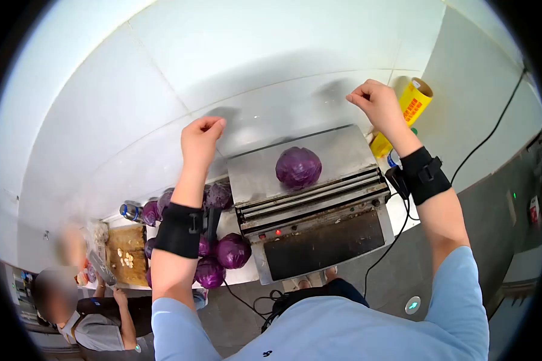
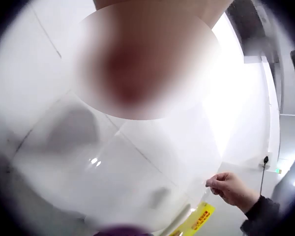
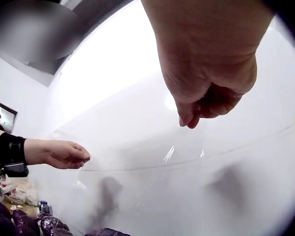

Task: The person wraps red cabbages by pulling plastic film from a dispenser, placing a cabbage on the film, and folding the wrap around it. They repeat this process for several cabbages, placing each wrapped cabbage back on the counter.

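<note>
Both hands are raised apart in front of the tiled wall. My left hand [image 1: 202, 141] and right hand [image 1: 382, 108] each pinch clear cling film [image 3: 169, 153] between thumb and fingers. The film is nearly invisible, showing mainly as bright glints and creases below the right hand in the right wrist view. Below and between the hands, a red cabbage [image 1: 299, 168] sits on the steel top of a film wrapping machine [image 1: 250, 174]. Its red indicator lamp [image 1: 277, 232] glows. A blurred patch covers the left hand in its own wrist view.
Several red cabbages [image 1: 233, 251] crowd the counter left of the machine, some looking wrapped. Beyond them lies a cutting board [image 1: 126, 274] with pale pieces, where another person [image 1: 102, 328] holds a cleaver [image 1: 102, 269]. A yellow tube [image 1: 414, 102] leans at right; a black cable [image 1: 397, 237] hangs nearby.
</note>
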`<state>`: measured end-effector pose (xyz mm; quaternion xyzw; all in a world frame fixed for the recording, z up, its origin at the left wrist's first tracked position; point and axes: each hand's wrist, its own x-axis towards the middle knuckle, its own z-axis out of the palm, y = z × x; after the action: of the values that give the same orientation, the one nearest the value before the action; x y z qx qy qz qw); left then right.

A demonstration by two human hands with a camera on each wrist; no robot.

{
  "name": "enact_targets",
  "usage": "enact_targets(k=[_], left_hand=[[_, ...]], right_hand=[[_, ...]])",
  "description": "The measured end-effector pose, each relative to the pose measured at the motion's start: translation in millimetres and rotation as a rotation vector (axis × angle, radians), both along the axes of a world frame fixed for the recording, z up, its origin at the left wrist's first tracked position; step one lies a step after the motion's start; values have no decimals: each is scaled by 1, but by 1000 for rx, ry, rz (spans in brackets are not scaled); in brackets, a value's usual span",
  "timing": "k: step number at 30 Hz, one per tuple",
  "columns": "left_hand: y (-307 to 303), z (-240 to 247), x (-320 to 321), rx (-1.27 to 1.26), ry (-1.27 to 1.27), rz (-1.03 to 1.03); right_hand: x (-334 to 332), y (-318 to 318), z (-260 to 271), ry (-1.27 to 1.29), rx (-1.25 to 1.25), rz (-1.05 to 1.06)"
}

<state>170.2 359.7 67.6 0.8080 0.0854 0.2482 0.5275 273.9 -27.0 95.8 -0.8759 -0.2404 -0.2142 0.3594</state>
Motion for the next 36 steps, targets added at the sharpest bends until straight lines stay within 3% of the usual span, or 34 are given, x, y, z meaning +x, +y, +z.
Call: enact_targets(k=[4, 8, 11, 15, 23, 36], left_hand=[[3, -36, 39, -54, 7, 123], [-5, -64, 64, 236, 51, 269], [-6, -86, 72, 531, -70, 256], [-11, -106, 71, 756, 59, 236], [-9, -169, 56, 829, 308, 77], [-20, -187, 10, 680, 416, -111]], right_hand=[[51, 19, -25, 73, -39, -56], [90, 32, -70, 132, -83, -81], [112, 42, -111, 163, -120, -106], [118, 52, -149, 184, -177, -46], [107, 59, -202, 261, -384, 16], [67, 43, -222, 361, -337, 20]])
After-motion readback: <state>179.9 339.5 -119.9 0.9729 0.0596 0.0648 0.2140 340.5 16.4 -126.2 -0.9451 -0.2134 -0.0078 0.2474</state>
